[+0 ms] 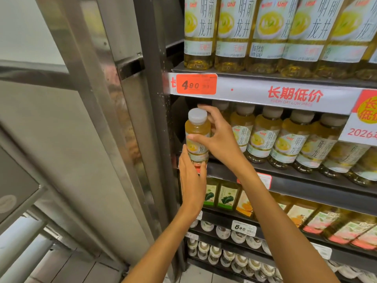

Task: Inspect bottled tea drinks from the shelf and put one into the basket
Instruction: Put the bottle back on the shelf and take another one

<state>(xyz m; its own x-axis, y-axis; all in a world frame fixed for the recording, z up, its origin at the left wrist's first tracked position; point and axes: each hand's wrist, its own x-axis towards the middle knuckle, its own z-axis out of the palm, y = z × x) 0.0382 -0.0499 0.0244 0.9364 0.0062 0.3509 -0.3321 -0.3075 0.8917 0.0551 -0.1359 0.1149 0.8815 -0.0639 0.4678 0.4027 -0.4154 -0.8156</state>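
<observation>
Up close, a small bottle of pale yellow tea [197, 137] with a white cap is held upright at the left end of the middle shelf [285, 180], just in front of its edge. Both hands hold it. The right hand [218, 139] reaches in from the right, its thumb pressed across the front of the label and its fingers curled round the back, one fingertip showing above the cap. The left hand [191, 180] comes up from below with the wrist nearly straight; its fingers curl round the base of the bottle, cupping it from underneath. Both forearms are bare and rise from the bottom edge of the view, the right one crossing over the lower shelves.

Just to the right stands a row of matching tea bottles [285, 139] on the same shelf. Larger bottles with the same label [265, 33] fill the shelf above, whose edge carries an orange price tag [196, 84] reading 4.90. Lower shelves hold juice bottles [224, 198] with green and orange labels. A metal door frame [114, 119] runs along the left.
</observation>
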